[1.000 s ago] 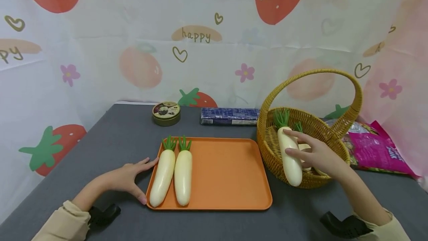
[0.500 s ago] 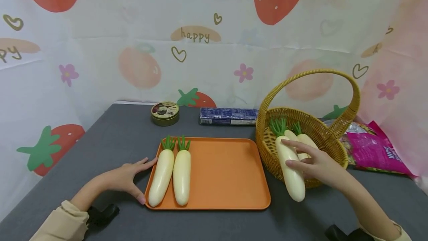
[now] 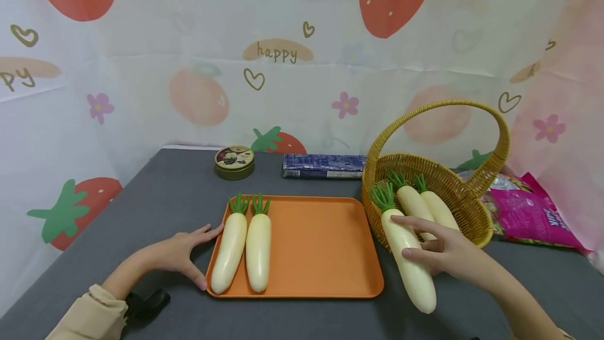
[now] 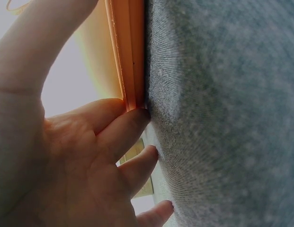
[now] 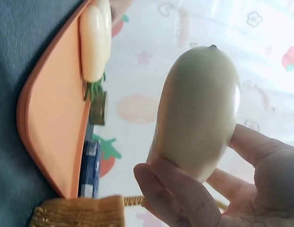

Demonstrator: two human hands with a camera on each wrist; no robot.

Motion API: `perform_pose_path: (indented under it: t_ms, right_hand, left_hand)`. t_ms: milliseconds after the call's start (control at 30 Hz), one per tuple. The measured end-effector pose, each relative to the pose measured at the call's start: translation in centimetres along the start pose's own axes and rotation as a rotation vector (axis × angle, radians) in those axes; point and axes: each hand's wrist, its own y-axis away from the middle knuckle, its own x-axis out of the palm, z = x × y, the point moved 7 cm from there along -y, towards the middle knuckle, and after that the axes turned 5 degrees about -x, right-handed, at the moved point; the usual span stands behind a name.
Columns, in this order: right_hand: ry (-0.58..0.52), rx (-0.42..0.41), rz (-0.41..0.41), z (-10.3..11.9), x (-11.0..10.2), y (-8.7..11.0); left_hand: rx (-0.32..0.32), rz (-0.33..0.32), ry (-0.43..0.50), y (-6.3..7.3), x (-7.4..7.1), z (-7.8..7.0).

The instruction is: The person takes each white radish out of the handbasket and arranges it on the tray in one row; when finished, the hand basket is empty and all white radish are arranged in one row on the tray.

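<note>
In the head view my right hand (image 3: 450,253) grips a white radish (image 3: 408,266) with green tops, its blunt end tilted down toward me. The right wrist view shows the fingers and thumb round this radish (image 5: 199,111). It hangs in front of the wicker basket (image 3: 480,219), where two more radishes, one left (image 3: 415,204) and one right (image 3: 441,210), lean side by side. My left hand (image 3: 176,255) spreads thumb and fingers along the left edge of an orange tray (image 3: 325,245), fingertips at its rim. Two radishes, an outer (image 3: 229,253) and an inner one (image 3: 258,253), lie on that tray.
Behind the tray stand a round tin (image 3: 234,162) and a long blue packet (image 3: 324,166). A pink bag (image 3: 533,211) lies right of the basket, whose tall handle (image 3: 439,105) arches up. A printed cloth (image 3: 302,93) hangs behind the grey table (image 3: 292,319).
My right hand has drawn the radish out of the basket, toward me and slightly down in view, uncovering the two radishes left inside. The left hand has stayed at the tray's edge.
</note>
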Motion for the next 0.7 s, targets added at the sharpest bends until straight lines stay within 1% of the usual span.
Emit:
perform_pose_path:
  t_ms: [67, 167, 233, 333, 500, 600, 700]
  right_hand:
    - [0.020, -0.030, 0.025, 0.4, 0.6, -0.1]
    - [0.050, -0.079, 0.048, 1.0, 1.4, -0.8]
    - [0.071, -0.104, 0.052, 1.4, 1.9, -1.4]
    - [0.109, -0.118, 0.053, 1.6, 2.5, -2.6]
    - [0.166, -0.153, 0.072, 1.3, 3.7, -4.8]
    - [0.139, -0.155, 0.085, 0.9, 4.5, -6.2]
    - [0.058, -0.126, 0.091, 0.4, 5.2, -7.5]
  left_hand:
    - [-0.006, 0.000, 0.003, 0.0, 0.0, 0.1]
    - [-0.014, 0.001, 0.005, 0.1, 0.0, 0.1]
    - [-0.017, -0.001, 0.004, 0.0, -0.1, 0.1]
    - [-0.014, -0.004, -0.003, 0.0, -0.2, 0.1]
    - [-0.004, 0.001, -0.010, 0.1, -0.1, 0.0]
    - [0.008, 0.004, -0.012, 0.2, 0.0, -0.1]
    - [0.010, 0.003, -0.013, 0.1, 0.0, -0.1]
